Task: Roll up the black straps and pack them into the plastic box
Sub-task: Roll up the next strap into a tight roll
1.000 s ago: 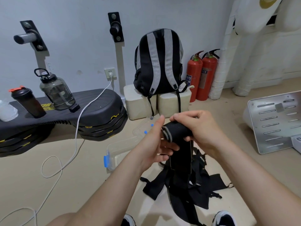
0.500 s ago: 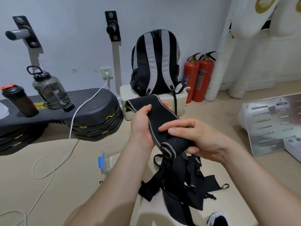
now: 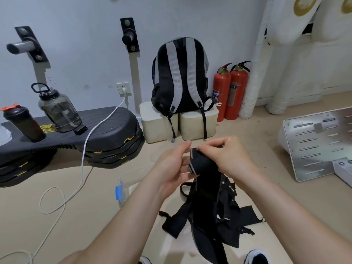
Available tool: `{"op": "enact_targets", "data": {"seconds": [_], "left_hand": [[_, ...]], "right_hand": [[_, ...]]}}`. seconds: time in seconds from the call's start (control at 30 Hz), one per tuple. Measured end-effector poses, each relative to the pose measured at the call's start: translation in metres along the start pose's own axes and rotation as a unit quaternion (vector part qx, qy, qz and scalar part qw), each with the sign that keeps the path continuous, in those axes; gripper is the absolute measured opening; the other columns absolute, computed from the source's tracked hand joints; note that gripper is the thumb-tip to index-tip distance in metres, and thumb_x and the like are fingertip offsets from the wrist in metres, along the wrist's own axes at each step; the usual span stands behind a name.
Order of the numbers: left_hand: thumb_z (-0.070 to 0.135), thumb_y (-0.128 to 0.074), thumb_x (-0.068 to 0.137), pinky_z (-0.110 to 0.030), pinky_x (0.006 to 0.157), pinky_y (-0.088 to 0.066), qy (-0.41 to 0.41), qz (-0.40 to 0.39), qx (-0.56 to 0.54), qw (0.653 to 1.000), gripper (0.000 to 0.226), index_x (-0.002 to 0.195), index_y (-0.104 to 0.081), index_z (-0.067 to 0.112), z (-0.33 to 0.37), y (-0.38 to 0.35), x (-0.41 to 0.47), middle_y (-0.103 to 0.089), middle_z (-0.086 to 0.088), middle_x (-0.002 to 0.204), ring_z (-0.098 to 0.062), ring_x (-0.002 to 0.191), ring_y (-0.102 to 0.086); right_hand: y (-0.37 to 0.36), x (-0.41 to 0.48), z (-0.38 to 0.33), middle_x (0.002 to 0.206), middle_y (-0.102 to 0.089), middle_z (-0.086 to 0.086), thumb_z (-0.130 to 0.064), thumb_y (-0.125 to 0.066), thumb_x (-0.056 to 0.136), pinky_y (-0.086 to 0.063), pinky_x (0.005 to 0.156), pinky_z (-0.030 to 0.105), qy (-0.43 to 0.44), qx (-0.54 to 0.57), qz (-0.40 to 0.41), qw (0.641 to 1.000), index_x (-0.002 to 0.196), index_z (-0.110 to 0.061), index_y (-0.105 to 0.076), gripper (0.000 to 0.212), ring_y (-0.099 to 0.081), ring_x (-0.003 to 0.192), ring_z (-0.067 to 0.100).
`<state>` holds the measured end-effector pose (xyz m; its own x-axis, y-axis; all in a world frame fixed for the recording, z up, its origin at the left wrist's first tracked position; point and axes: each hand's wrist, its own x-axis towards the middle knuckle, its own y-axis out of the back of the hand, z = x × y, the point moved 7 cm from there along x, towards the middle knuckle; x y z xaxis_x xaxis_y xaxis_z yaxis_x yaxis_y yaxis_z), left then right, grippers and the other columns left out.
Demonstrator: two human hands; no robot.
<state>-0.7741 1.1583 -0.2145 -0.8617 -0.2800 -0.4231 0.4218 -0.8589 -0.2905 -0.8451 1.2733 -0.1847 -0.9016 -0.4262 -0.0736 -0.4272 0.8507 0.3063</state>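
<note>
A black strap with a grey edge (image 3: 202, 164) is partly rolled between both hands, its loose tail hanging down toward the floor. My right hand (image 3: 226, 155) pinches the top of the roll with curled fingers. My left hand (image 3: 174, 164) cups the roll's left end, fingers mostly straight against it. Below, a heap of other black straps (image 3: 215, 221) lies on the pale floor. The clear plastic box with a blue clasp (image 3: 123, 184) stands on the floor left of my left forearm, which hides part of it.
A black and grey backpack (image 3: 179, 77) sits on two cream blocks by the wall, with two red fire extinguishers (image 3: 230, 90) beside it. Stacked black steppers (image 3: 106, 138) carry two bottles at left. A white cable (image 3: 82, 164) trails over the floor. A metal plate (image 3: 316, 143) leans at right.
The strap's free length, held stretched up to the left half a second ago, now hangs down, and the roll sits between both hands. My left hand went from gripping the strap to cupping the roll's end.
</note>
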Motion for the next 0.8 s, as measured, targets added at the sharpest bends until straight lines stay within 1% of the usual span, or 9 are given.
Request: {"op": "enact_targets", "data": {"seconds": [0.07,0.13,0.17,0.23,0.3,0.43,0.57,0.67,0.8], "left_hand": [[0.033,-0.051,0.101,-0.035,0.074,-0.06,-0.048,0.003,-0.034,0.998,0.025,0.114,-0.061,0.013,0.003,-0.007,-0.006,-0.073,-0.006,0.083,-0.014,0.076,-0.071],[0.031,-0.051,0.102,-0.04,0.089,-0.058,-0.089,0.011,-0.032,0.996,0.028,0.12,-0.061,0.013,0.002,-0.016,-0.009,-0.071,-0.005,0.097,-0.013,0.086,-0.069],[0.029,-0.051,0.102,-0.039,0.089,-0.057,-0.107,0.026,-0.033,0.993,0.028,0.123,-0.06,0.012,0.001,-0.018,-0.011,-0.07,-0.004,0.099,-0.011,0.086,-0.068],[0.022,-0.049,0.102,-0.032,0.078,-0.057,-0.133,0.056,-0.045,0.988,0.026,0.125,-0.058,0.013,0.002,-0.017,-0.012,-0.067,-0.006,0.103,-0.01,0.084,-0.066],[0.016,-0.047,0.102,-0.029,0.067,-0.055,-0.143,0.065,-0.043,0.987,0.026,0.125,-0.059,0.017,0.007,-0.013,-0.014,-0.066,-0.007,0.106,-0.012,0.085,-0.065],[0.011,-0.048,0.099,-0.034,0.072,-0.053,-0.135,0.032,-0.043,0.989,0.025,0.119,-0.062,0.02,0.01,-0.012,-0.015,-0.066,-0.007,0.103,-0.019,0.091,-0.065],[0.01,-0.06,0.097,-0.034,0.082,-0.058,-0.171,-0.035,0.078,0.982,0.023,0.117,-0.062,0.021,0.018,-0.014,-0.019,-0.065,-0.001,0.103,-0.013,0.09,-0.068],[0.023,-0.075,0.087,-0.023,0.071,-0.057,-0.222,-0.019,0.238,0.945,0.021,0.106,-0.069,0.03,0.03,-0.005,-0.022,-0.066,-0.002,0.104,-0.007,0.076,-0.066],[0.031,-0.081,0.08,-0.017,0.065,-0.051,-0.252,-0.021,0.313,0.916,0.021,0.096,-0.069,0.032,0.035,-0.002,-0.022,-0.065,0.003,0.094,-0.001,0.063,-0.057]], "right_hand": [[0.0,0.0,0.001,0.071,-0.074,-0.005,-0.028,-0.071,0.087,-0.059,0.078,0.041,0.009,-0.009,0.038,0.999,0.074,-0.024,-0.08,0.016,-0.071,0.078,0.017],[-0.006,-0.004,-0.002,0.073,-0.075,-0.002,-0.028,-0.067,0.089,-0.058,0.077,0.042,0.028,-0.009,0.05,0.998,0.074,-0.022,-0.079,0.02,-0.071,0.08,0.021],[-0.009,-0.005,-0.003,0.072,-0.074,-0.003,-0.028,-0.065,0.091,-0.057,0.073,0.04,0.037,-0.016,0.047,0.998,0.074,-0.021,-0.079,0.023,-0.071,0.078,0.02],[-0.017,-0.009,-0.005,0.07,-0.073,-0.001,-0.027,-0.062,0.094,-0.052,0.057,0.034,0.05,-0.005,0.024,0.998,0.077,-0.02,-0.079,0.025,-0.067,0.068,0.019],[-0.023,-0.014,-0.004,0.074,-0.073,0.006,-0.025,-0.059,0.098,-0.045,0.045,0.026,0.039,0.06,-0.003,0.997,0.084,-0.021,-0.079,0.025,-0.063,0.062,0.016],[-0.027,-0.019,-0.002,0.085,-0.076,0.004,-0.02,-0.059,0.099,-0.051,0.047,0.022,0.013,0.163,-0.009,0.987,0.09,-0.023,-0.079,0.022,-0.072,0.077,0.016],[-0.016,-0.015,-0.002,0.084,-0.077,0.007,-0.02,-0.061,0.098,-0.052,0.05,0.022,-0.034,0.238,0.042,0.97,0.089,-0.014,-0.077,0.02,-0.074,0.075,0.015],[-0.01,-0.013,0.003,0.085,-0.075,0.007,-0.022,-0.059,0.099,-0.05,0.049,0.02,-0.071,0.265,0.053,0.96,0.09,-0.012,-0.077,0.022,-0.07,0.069,0.016],[-0.014,-0.013,0.011,0.083,-0.072,0.004,-0.025,-0.06,0.098,-0.042,0.044,0.018,-0.113,0.278,0.047,0.953,0.095,-0.015,-0.077,0.019,-0.06,0.061,0.011]]}}
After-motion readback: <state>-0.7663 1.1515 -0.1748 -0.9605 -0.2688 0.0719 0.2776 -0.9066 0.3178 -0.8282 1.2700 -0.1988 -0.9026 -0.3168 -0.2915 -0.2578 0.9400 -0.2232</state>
